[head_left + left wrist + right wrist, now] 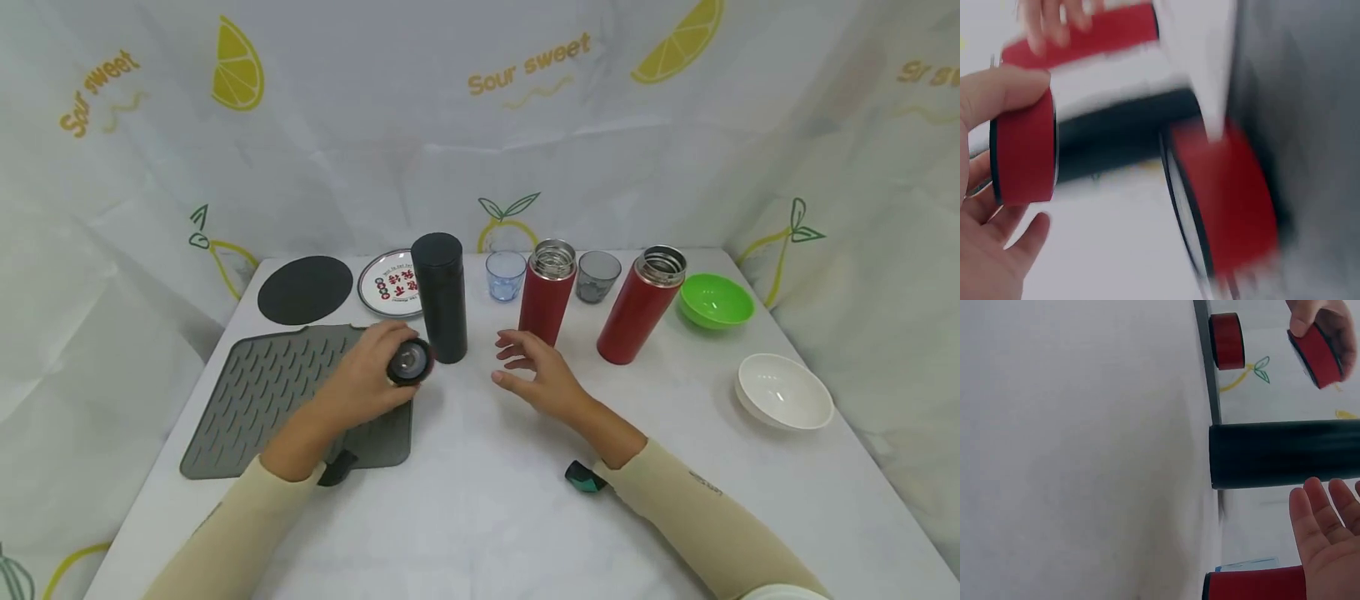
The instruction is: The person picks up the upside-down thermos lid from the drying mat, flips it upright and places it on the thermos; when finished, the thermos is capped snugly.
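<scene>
My left hand grips a red lid with a black rim, held above the right side of the grey ridged mat. Its underside faces up toward the head camera. A second red lid sits on the mat, blurred in the left wrist view and hidden from the head view. Just right of my left hand stands a black thermos with its top on. My right hand holds nothing, fingers spread and slightly bent, in front of a lidless red thermos. Another lidless red thermos is farther right.
Behind the bottles are a blue glass and a grey glass. A green bowl and a white bowl line the right side. At the back left lie a black round mat and a printed plate.
</scene>
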The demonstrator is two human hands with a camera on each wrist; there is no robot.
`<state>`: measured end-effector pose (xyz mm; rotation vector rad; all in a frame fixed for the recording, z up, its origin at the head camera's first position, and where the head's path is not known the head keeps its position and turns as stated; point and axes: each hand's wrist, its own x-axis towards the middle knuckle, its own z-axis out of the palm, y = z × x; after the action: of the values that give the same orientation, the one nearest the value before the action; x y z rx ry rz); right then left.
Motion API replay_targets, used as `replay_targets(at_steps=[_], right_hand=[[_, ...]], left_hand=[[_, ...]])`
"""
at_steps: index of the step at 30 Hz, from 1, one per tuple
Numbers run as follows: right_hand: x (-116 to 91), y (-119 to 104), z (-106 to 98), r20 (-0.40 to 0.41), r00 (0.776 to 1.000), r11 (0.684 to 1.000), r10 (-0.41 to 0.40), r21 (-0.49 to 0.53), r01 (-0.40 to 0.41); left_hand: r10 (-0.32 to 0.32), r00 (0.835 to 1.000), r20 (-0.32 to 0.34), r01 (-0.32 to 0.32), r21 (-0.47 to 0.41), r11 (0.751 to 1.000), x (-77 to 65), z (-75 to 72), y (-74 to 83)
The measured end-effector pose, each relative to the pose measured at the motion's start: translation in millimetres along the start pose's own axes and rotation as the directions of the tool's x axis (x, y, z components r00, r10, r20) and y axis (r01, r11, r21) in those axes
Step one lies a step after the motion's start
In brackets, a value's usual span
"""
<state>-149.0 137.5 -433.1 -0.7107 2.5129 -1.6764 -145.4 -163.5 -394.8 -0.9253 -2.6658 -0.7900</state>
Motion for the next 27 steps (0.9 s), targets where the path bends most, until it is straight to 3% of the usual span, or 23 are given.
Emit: replay_targets(at_steps=[3, 7, 12, 14, 16, 18, 20, 22, 24, 27], right_hand=[[-2, 3, 1, 0.059, 0.998, 0.998, 0.016, 0.054, -0.019], [-2, 7, 0, 0.086, 0.996, 0.993, 0.018, 0.111, -0.028], [-3, 5, -2, 0.060, 0.996, 0.989, 0.058, 0.132, -0.066], [-3, 4, -5, 0.030, 0.997, 0.987, 0.075, 0.142, -0.078], [-4, 3, -10, -0.009, 0.996, 0.986, 0.084, 0.144, -0.082], [-6, 2, -15, -0.054, 0.995, 0.989, 0.088, 0.120, -0.081], [-7, 0, -20, -0.094, 0.992, 0.993, 0.088, 0.092, -0.080], [-8, -2, -24, -0.128, 0.989, 0.996, 0.078, 0.056, -0.071], [-8, -5, -25, -0.152, 0.987, 0.998, 0.052, 0.030, -0.048], [-7, -7, -24, -0.162, 0.986, 1.000, -0.026, -0.015, 0.024]], left_hand=[[0.151, 0.989, -0.007, -0.150, 0.063, 0.987, 17.3, 20.0, 21.1], [0.268, 0.963, -0.018, -0.265, 0.093, 0.960, 36.8, 45.1, 39.5], [0.360, 0.931, -0.069, -0.354, 0.086, 0.931, 52.2, 66.5, 51.2], [0.339, 0.937, -0.086, -0.334, 0.069, 0.940, 54.2, 69.9, 53.3], [0.267, 0.959, -0.092, -0.267, 0.020, 0.964, 54.5, 70.4, 54.8], [0.137, 0.987, -0.080, -0.143, -0.078, 0.987, 53.9, 68.7, 56.9], [-0.028, 0.999, -0.038, 0.019, -0.211, 0.977, 54.0, 66.6, 59.1], [-0.194, 0.980, 0.037, 0.194, -0.354, 0.915, 55.8, 64.7, 61.2], [-0.324, 0.936, 0.139, 0.350, -0.456, 0.818, 59.2, 64.0, 62.5], [-0.411, 0.868, 0.279, 0.494, -0.555, 0.669, 65.5, 63.1, 63.6]])
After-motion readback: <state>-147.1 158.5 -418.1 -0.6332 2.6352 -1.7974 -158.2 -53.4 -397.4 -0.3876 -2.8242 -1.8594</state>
